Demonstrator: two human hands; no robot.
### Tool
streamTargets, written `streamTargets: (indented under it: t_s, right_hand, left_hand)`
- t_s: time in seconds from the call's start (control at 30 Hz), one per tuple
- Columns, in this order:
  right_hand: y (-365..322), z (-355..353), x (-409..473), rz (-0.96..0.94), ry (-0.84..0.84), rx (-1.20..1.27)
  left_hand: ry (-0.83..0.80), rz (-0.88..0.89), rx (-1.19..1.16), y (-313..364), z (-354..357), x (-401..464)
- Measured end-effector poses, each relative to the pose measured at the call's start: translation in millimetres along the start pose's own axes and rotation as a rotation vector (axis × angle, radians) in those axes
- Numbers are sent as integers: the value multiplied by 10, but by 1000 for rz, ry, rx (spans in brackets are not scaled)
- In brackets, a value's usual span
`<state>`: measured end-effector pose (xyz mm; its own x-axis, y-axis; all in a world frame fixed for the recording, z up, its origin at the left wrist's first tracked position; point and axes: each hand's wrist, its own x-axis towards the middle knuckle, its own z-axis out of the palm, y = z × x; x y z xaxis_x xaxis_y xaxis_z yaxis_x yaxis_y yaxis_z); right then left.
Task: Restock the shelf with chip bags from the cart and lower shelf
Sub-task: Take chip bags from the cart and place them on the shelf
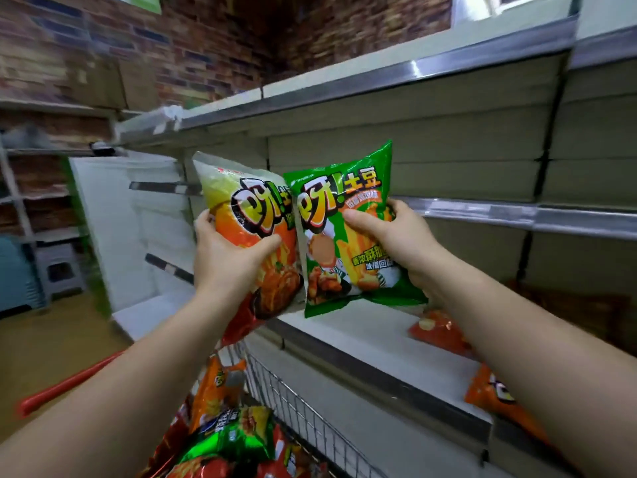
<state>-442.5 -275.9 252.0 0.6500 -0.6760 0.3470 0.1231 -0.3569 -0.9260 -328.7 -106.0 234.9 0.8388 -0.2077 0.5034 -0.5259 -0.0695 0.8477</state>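
Observation:
My left hand (229, 258) grips an orange and yellow chip bag (244, 205), held upright in front of the shelf. My right hand (393, 239) grips a green chip bag (339, 208) just to its right, its bottom edge close above the white shelf board (344, 329). The two bags touch side by side. Below, the wire cart (296, 408) holds several more chip bags (224, 432). Two orange bags (437, 331) lie on the shelves at the right, partly hidden behind my right forearm.
An upper shelf with a metal price rail (517, 215) runs to the right above the bags. The cart's red handle (69, 384) sits at lower left. A white end panel (113, 219) and storage racks stand at the left, with a brick wall behind.

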Motion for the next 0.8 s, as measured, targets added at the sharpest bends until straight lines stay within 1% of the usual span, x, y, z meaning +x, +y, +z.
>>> streamTargets:
  t_s: [0.2,0.53,0.67,0.8]
  right_hand:
    - [-221,-982,-332,21,154,-23]
    - [-499,-2765,-1018,36,368,-120]
    - [-559,-3244,-1332,48,464,-133]
    - [-608,-3562,-1620,66,570,-144]
  left_hand:
    - [-128,92,-122,627,511,-353]
    - [-394,93,-331,1621,1697,-1185]
    - [-495,92,-403,1882,2059,-1490]
    - [-604,125,-457,2122,2286,-1722]
